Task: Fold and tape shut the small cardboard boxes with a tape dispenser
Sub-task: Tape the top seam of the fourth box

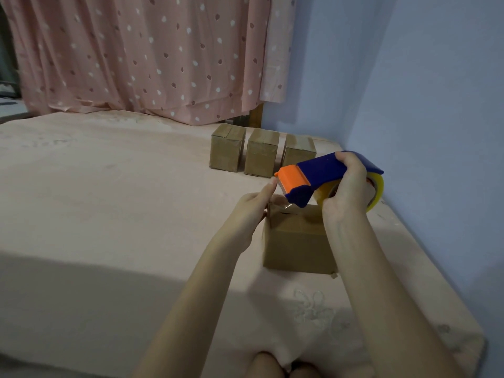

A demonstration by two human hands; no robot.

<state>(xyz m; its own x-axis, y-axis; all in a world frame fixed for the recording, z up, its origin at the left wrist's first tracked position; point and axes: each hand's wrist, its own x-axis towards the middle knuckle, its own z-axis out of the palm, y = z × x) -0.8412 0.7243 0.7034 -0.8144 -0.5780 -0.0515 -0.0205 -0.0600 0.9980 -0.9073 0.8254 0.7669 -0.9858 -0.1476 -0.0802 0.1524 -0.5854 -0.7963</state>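
Note:
A small cardboard box [298, 242] stands on the pink bed [109, 200] in front of me. My right hand [347, 186] grips a blue and orange tape dispenser [316, 175] with a roll of clear tape, held just above the box's top, orange head pointing left. My left hand [252, 211] is at the box's upper left edge, its fingers reaching up to the dispenser's toothed end, where a shiny bit of tape shows. Whether those fingers pinch the tape I cannot tell. The box's top is mostly hidden by the dispenser and hands.
Three more small cardboard boxes [227, 151] [261, 152] [298, 150] stand in a row farther back on the bed. A pink dotted curtain [150, 55] hangs behind. A blue wall [422, 105] runs along the bed's right edge. My knees [283, 366] show at the bottom.

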